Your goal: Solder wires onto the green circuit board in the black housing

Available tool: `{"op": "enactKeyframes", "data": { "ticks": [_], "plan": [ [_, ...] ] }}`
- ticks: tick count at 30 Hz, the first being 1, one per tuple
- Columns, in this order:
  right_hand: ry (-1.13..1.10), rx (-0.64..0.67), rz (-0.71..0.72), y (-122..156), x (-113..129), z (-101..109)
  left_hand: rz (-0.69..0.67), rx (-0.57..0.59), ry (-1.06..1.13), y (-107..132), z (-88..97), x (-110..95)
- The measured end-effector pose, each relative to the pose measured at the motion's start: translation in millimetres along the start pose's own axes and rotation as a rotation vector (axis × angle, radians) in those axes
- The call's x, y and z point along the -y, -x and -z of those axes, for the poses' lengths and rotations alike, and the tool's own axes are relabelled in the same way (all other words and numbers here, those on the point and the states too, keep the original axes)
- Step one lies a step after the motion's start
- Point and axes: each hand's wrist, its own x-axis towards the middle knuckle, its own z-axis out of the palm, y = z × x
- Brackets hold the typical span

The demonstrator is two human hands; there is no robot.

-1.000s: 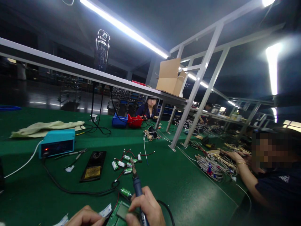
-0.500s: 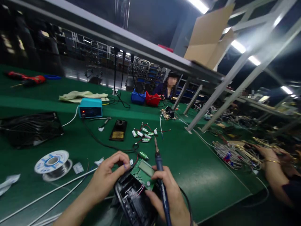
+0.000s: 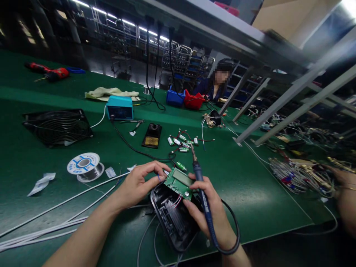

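A green circuit board (image 3: 179,180) with a small display lies tilted over an open black plastic casing (image 3: 175,218) on the green bench. My left hand (image 3: 140,181) pinches something thin and blue at the board's left edge. My right hand (image 3: 207,207) grips a blue-handled soldering iron (image 3: 203,193), tip pointing up and away, while its fingers also rest on the board's right side. Red and white wires run from the board into the casing.
Beyond lie several small cylindrical parts with red leads (image 3: 180,142), a black iron stand (image 3: 152,135), a teal soldering station (image 3: 119,107), a solder spool (image 3: 85,167), a black fan (image 3: 57,126) and white cables (image 3: 55,222). Another person's hand (image 3: 345,185) works at wire bundles on the right; a person sits across.
The camera has tipped down, bringing the hands, board and casing fully into view. My left hand has moved up to the board's left edge; my right keeps the iron.
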Motion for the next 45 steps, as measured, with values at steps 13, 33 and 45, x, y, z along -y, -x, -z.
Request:
{"op": "enactKeyframes", "data": {
  "ticks": [13,33,45],
  "plan": [
    [-0.308,-0.527,-0.072,10,14,-9,-0.066,0.001,-0.073,1,0.9,0],
    [-0.57,-0.677,-0.256,16,19,-20,-0.096,0.045,-0.096,0,4.2,1],
    [-0.533,-0.667,-0.254,16,19,-20,-0.126,0.051,-0.137,-4,5.9,-4]
  ]
}}
